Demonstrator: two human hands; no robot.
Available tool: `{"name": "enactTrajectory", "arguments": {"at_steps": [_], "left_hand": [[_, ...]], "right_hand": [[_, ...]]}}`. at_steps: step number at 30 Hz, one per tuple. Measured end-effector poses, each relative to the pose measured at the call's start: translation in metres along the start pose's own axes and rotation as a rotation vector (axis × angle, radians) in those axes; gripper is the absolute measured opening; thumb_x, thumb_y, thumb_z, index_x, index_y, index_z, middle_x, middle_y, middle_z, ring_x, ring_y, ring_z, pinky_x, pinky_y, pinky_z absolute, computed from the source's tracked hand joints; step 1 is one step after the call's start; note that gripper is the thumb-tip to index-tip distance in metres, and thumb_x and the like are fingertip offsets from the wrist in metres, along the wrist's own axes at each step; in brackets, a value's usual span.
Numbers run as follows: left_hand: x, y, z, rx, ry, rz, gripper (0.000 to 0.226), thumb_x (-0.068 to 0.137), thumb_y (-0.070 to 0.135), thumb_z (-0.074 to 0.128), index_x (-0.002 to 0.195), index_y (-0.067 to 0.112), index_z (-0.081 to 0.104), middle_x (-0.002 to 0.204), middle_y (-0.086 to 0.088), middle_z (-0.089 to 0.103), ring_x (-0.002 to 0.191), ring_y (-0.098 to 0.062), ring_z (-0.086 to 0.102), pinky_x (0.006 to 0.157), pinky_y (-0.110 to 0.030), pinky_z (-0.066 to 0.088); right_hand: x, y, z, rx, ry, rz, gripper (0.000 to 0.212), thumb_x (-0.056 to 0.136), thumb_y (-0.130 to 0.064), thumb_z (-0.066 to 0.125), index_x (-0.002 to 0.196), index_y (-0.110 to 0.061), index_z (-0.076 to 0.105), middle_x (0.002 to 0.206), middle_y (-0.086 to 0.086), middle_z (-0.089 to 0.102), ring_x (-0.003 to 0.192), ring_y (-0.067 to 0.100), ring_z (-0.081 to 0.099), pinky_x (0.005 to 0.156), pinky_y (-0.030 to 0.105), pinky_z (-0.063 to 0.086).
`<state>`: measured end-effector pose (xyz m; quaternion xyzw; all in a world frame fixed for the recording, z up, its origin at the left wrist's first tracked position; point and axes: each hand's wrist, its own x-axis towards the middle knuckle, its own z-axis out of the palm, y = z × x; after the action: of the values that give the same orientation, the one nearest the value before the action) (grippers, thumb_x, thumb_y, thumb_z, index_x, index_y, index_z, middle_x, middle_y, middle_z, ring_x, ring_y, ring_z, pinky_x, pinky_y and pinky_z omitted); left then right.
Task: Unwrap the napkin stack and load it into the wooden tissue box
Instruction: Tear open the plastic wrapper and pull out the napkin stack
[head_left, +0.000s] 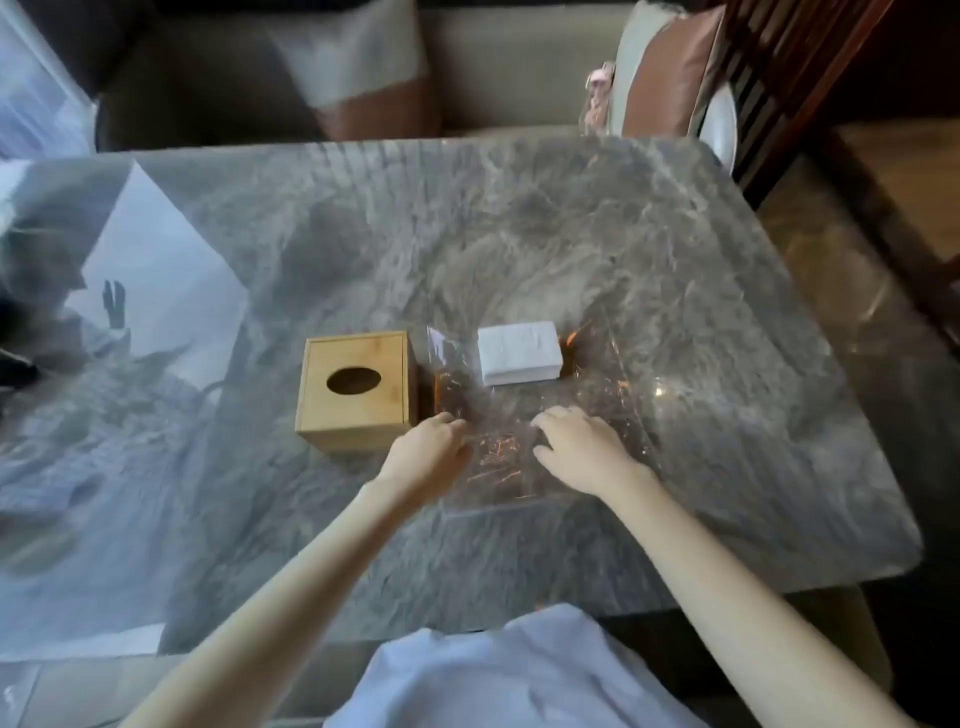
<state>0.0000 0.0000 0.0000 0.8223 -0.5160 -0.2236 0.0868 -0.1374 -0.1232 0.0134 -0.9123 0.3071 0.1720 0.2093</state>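
A white napkin stack (519, 353) lies bare on a spread-out sheet of clear plastic wrap (597, 395) in the middle of the marble table. The wooden tissue box (358, 389) stands just left of it, lid on, oval slot facing up. My left hand (428, 454) and my right hand (584, 449) rest on the near part of the wrap, fingers curled onto the crinkled plastic between them. Whether the fingers pinch the wrap or only press it flat is unclear. Both hands are a short way in front of the napkin stack.
The grey marble table (519, 218) shines with window reflections on its left half. A sofa with cushions (363, 67) lies beyond the far edge. A dark wooden chair (779, 78) stands at the far right. My light clothing (519, 675) fills the bottom.
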Motion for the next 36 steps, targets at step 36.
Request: {"name": "enactTrajectory", "arguments": {"at_steps": [36], "left_hand": [[-0.019,-0.01,0.065,-0.681,0.438,-0.383,0.013,0.077,0.004,0.064,0.083,0.01,0.073,0.086,-0.008,0.068,0.079,-0.021,0.062,0.074,-0.04,0.052]], "right_hand": [[0.061,-0.066,0.066,0.687,0.211,0.279,0.017,0.076,-0.026,0.067,0.081,-0.01,0.066,0.084,0.011,0.071,0.08,0.027,0.064,0.07,0.031,0.049]]}}
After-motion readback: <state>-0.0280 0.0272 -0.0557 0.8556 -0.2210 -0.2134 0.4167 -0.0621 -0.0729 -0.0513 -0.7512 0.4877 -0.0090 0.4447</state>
